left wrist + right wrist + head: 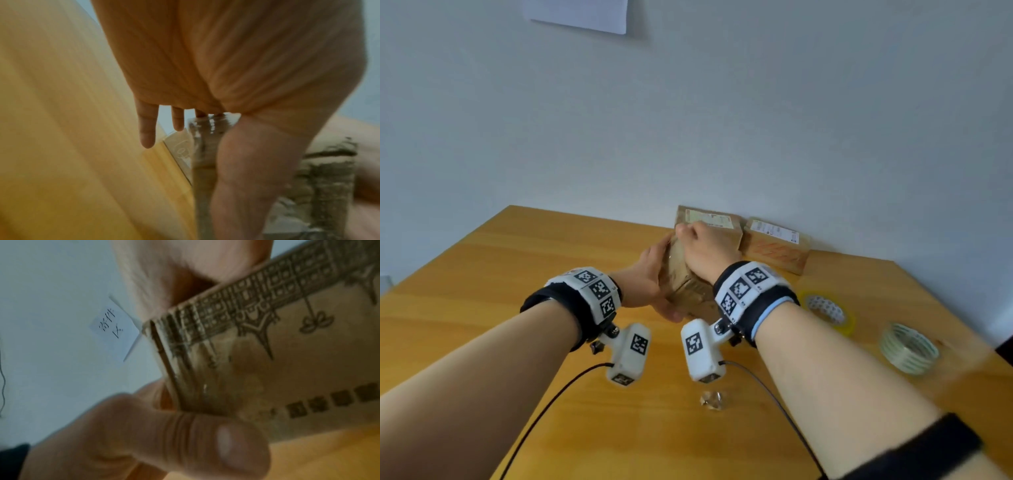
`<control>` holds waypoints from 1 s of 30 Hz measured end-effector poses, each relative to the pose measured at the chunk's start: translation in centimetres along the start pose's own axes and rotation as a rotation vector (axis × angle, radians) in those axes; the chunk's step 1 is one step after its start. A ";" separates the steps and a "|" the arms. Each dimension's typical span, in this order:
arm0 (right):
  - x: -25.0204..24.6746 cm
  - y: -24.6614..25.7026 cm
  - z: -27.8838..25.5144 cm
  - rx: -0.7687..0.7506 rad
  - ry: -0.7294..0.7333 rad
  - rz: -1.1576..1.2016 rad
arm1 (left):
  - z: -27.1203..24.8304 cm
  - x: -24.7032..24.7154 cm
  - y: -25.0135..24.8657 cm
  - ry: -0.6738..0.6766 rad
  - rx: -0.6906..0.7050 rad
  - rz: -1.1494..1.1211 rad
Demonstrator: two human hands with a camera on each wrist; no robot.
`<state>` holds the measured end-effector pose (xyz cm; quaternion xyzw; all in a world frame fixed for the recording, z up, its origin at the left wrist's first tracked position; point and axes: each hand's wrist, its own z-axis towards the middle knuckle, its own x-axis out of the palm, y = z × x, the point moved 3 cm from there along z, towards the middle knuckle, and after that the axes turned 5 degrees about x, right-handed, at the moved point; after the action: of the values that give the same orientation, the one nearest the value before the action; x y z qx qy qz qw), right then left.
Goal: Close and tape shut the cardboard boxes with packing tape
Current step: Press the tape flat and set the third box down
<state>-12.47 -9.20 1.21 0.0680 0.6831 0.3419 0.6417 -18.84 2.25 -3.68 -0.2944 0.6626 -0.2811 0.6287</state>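
Small printed box held tilted between both hands near the counter's far edge

The cardboard box [681, 277] is lifted on edge above the counter [517, 274]; the left hand [650, 277] cups its left face with fingers spread flat, while the right hand [705, 246] curls over the top, thumb [222, 449] pinching the corner. It looks light and stiff, its taped patches likely slick, so holding by edges and corners suits it. Two labelled boxes [774, 246] sit at the far edge, and two tape rolls [907, 346] lie by the right edge
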 end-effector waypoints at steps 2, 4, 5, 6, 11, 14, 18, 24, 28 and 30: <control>2.0 0.1 0.3 0.009 0.023 -0.060 | -0.3 0.5 1.0 0.022 -0.038 -0.008; 3.3 0.2 0.5 0.002 0.065 -0.110 | -0.5 0.7 2.1 0.036 -0.086 -0.011; 3.7 0.2 0.8 -0.006 0.089 -0.123 | -0.5 0.8 2.6 0.050 -0.109 -0.013; 3.9 0.2 1.1 -0.019 0.111 -0.123 | -0.6 0.8 3.1 0.072 -0.131 -0.021; 5.2 -0.7 2.6 -0.001 0.179 -0.132 | -0.3 0.6 4.3 0.159 -0.208 -0.117; 5.7 -0.5 3.2 0.019 0.161 -0.132 | 0.1 0.4 4.7 0.158 -0.199 -0.123; 8.0 -0.3 2.6 0.027 0.159 -0.381 | 0.2 0.5 5.1 0.158 -0.197 -0.051; 7.9 -0.8 2.5 -0.031 0.125 -0.463 | 0.3 0.4 5.2 0.165 -0.204 -0.057; 6.2 -2.6 2.0 -0.017 0.143 -0.508 | 0.3 0.5 5.0 0.179 -0.195 -0.121; 5.7 -3.3 1.8 0.010 0.122 -0.485 | 0.2 0.5 4.8 0.185 -0.195 -0.120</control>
<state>-10.66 -7.97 -5.24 -0.1157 0.7185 0.1781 0.6624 -18.85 5.12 -7.62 -0.3659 0.7230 -0.2784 0.5156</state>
